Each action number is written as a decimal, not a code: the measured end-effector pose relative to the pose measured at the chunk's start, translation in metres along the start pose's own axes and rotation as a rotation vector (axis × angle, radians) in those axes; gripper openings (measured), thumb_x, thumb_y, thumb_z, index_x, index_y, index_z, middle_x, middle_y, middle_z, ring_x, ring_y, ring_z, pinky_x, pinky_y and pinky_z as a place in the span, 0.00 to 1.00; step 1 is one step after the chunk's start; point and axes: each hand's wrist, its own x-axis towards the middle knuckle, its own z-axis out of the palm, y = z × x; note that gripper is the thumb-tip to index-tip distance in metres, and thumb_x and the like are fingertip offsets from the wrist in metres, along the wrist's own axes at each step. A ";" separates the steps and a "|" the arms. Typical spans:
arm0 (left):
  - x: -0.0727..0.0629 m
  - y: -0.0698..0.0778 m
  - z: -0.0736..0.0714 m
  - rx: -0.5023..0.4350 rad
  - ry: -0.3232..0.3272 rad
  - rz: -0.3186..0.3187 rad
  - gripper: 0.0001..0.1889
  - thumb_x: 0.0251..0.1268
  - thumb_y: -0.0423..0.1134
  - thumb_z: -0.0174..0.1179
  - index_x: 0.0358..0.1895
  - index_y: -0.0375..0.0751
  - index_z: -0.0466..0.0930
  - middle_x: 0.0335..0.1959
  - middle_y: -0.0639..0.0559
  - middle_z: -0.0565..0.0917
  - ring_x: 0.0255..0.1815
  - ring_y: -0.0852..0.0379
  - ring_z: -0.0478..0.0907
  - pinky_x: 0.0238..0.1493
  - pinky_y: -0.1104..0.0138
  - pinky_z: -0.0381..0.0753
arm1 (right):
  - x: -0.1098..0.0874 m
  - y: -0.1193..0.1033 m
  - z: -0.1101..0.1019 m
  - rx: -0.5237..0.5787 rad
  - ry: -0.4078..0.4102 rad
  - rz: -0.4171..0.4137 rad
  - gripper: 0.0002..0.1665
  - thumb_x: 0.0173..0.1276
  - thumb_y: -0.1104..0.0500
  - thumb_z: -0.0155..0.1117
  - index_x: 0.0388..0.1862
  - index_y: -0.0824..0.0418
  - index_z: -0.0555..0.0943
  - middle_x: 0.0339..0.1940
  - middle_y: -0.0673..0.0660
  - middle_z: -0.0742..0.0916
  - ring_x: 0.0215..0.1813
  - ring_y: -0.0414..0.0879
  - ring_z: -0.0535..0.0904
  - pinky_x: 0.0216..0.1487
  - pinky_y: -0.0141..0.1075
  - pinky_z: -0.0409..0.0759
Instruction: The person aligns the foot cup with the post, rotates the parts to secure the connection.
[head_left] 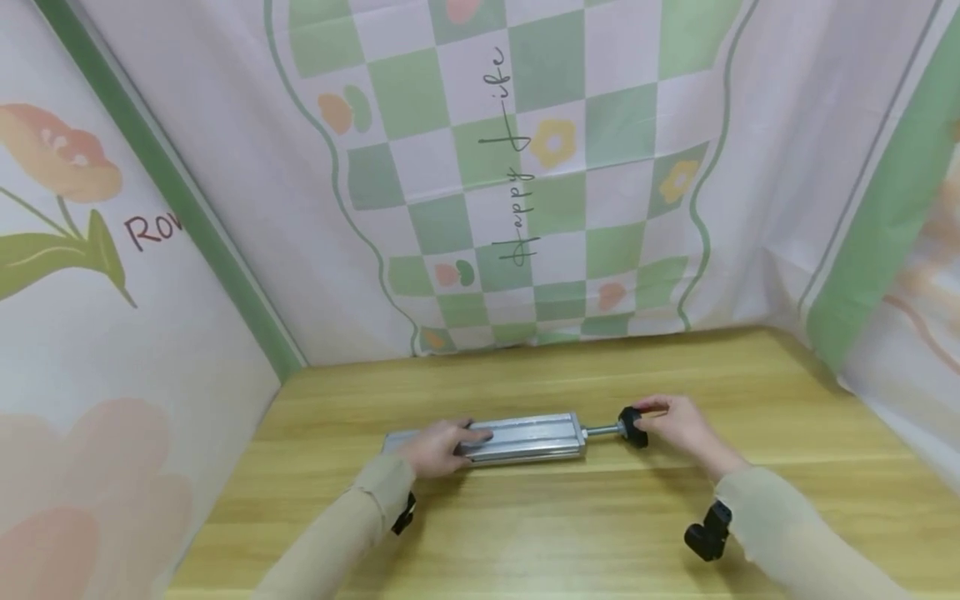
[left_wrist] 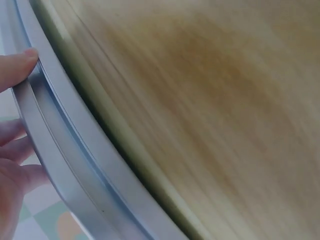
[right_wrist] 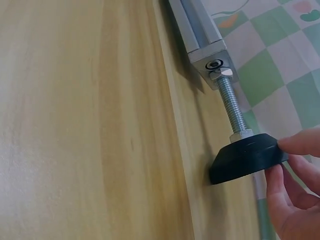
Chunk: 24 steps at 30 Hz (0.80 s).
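Observation:
A silvery aluminium profile (head_left: 525, 435) with long grooves lies across the wooden table. My left hand (head_left: 437, 448) grips it left of its middle. In the left wrist view one fingertip (left_wrist: 30, 54) presses at a groove while other fingers lie along the far side of the profile (left_wrist: 107, 192). From the profile's right end sticks a threaded rod (right_wrist: 231, 105), with a hex nut at each end. The rod carries a round black levelling foot (right_wrist: 245, 159). My right hand (head_left: 684, 429) pinches the rim of this foot between thumb and fingers.
The wood-grain table (head_left: 525, 525) stretches around both hands. A checked green and white cloth (head_left: 517, 192) hangs behind its back edge, and a printed cloth panel (head_left: 82, 333) stands on the left. Black wrist cameras (head_left: 708, 533) are strapped to the sleeves.

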 end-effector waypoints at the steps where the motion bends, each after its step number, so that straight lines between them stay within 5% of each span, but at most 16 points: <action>1: 0.001 0.000 0.000 -0.004 -0.002 -0.005 0.28 0.62 0.36 0.62 0.67 0.49 0.69 0.66 0.29 0.66 0.63 0.41 0.72 0.61 0.60 0.79 | 0.000 0.001 0.001 0.000 0.003 -0.001 0.23 0.61 0.62 0.64 0.52 0.74 0.77 0.52 0.76 0.80 0.48 0.64 0.79 0.45 0.47 0.83; 12: 0.008 -0.004 0.008 0.075 0.025 0.036 0.27 0.63 0.37 0.62 0.67 0.48 0.68 0.65 0.28 0.66 0.63 0.41 0.71 0.61 0.60 0.79 | -0.001 0.003 0.000 -0.001 0.027 -0.003 0.23 0.60 0.63 0.64 0.53 0.74 0.77 0.49 0.75 0.82 0.45 0.62 0.81 0.40 0.39 0.84; 24: -0.002 0.000 0.018 0.180 0.171 0.036 0.26 0.64 0.44 0.61 0.65 0.48 0.71 0.67 0.33 0.67 0.67 0.40 0.66 0.69 0.52 0.71 | -0.011 0.007 -0.002 0.015 0.029 -0.044 0.23 0.63 0.63 0.63 0.54 0.75 0.74 0.53 0.76 0.79 0.49 0.65 0.80 0.45 0.48 0.86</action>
